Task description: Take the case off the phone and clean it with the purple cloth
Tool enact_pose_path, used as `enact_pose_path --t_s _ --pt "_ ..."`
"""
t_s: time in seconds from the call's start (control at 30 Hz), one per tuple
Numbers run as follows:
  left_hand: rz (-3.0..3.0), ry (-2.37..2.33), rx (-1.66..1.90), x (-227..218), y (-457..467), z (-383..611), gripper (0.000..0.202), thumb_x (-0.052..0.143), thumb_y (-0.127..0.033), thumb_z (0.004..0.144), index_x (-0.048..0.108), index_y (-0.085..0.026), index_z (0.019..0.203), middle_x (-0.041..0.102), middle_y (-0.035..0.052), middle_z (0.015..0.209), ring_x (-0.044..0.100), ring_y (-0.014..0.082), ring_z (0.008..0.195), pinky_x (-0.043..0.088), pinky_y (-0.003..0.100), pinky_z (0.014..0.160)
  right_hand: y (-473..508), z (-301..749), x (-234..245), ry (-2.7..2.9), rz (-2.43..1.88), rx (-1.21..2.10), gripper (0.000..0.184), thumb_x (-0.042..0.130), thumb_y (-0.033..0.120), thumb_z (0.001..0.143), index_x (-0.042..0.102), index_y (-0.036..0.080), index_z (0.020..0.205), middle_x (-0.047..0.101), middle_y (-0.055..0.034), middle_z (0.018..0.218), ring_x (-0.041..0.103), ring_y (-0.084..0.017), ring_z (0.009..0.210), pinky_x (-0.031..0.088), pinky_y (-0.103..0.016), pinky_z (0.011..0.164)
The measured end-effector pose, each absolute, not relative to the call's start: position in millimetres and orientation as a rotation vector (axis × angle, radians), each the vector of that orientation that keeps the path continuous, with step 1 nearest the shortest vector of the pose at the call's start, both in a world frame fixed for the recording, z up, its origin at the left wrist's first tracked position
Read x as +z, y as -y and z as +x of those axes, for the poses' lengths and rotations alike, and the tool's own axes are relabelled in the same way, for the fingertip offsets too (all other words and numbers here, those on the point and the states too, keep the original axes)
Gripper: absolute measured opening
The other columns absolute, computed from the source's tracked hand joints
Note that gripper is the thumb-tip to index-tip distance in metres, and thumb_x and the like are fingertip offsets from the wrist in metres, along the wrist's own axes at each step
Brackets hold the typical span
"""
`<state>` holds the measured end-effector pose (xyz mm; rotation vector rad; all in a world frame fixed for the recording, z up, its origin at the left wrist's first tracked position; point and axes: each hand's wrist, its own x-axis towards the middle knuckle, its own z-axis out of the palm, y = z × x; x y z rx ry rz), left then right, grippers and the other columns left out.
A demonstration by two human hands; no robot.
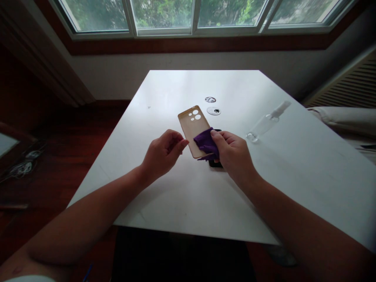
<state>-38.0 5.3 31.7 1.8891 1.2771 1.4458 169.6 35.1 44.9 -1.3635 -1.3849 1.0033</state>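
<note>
1. Clock directions: the phone case is serving as centre, with 12 pointing to the window point(164, 15).
2. The tan phone case point(190, 128), with camera cutouts, is slanting over the white surface point(164, 211), its cutout end pointing toward 11.
3. The right hand point(235, 154), at 4, is closing thumb and fingers around a purple cloth point(206, 141) and is gripping the case through it. The cloth is covering the case's lower right part.
4. The left hand point(163, 153), at 8, is curling its fingers, leaving little gap; its thumb tip is lying right by the case's left edge. Contact or grip there: cannot tell.
5. A dark smartphone point(216, 165) is resting on the surface at about 5, partly hidden by the cloth and right hand.
6. Two discs are lying at 1: a patterned disc point(210, 100) farther off, and a white disc point(213, 111) with a dark spot just nearer.
7. A clear spray bottle point(266, 123) is occupying the 3 position, its white top point(281, 109) pointing toward 2. Standing or lying: cannot tell.
8. Pale cables point(23, 168) are lying near 9, well apart from the surface.
</note>
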Motion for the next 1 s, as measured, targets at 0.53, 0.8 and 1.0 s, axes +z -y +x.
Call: enact_pose_path --t_s 0.53,0.8,1.0 --pt "1.837 -1.195 1.337 22.3 -10.7 -40.8 0.039 0.06 -0.041 0.098 0.049 -0.02 0.13 0.065 0.0015 0.084 0.059 0.0106 0.065 0.042 0.02 0.053 -35.2 170.4 47.0 1.185 -1.222 1.376 0.041 0.071 0.056 0.082 0.067 0.015 0.083 0.057 0.0001 0.06 0.047 -0.011 0.042 0.037 -0.021 0.034" --pt "2.157 -0.97 1.234 23.1 -12.8 -47.7 0.054 0.072 -0.03 0.091 0.054 -0.023 0.141 0.072 0.0023 0.09 0.06 0.0084 0.063 0.051 0.02 0.063 -26.2 169.3 78.7 0.975 -1.081 1.707 0.027 0.068 0.042 0.081 0.069 0.016 0.087 0.071 -0.0047 0.076 0.063 -0.018 0.055 0.052 -0.028 0.049" --pt "2.205 -0.936 1.644 30.3 0.4 -45.2 0.024 0.067 -0.013 0.089 0.069 -0.023 0.112 0.075 0.0025 0.085 0.068 0.0114 0.066 0.053 0.022 0.061 -16.5 170.6 86.3 1.046 -1.015 1.916 0.022 0.067 0.039 0.075 0.061 0.018 0.076 0.063 -0.003 0.066 0.057 -0.016 0.051 0.05 -0.028 0.048"
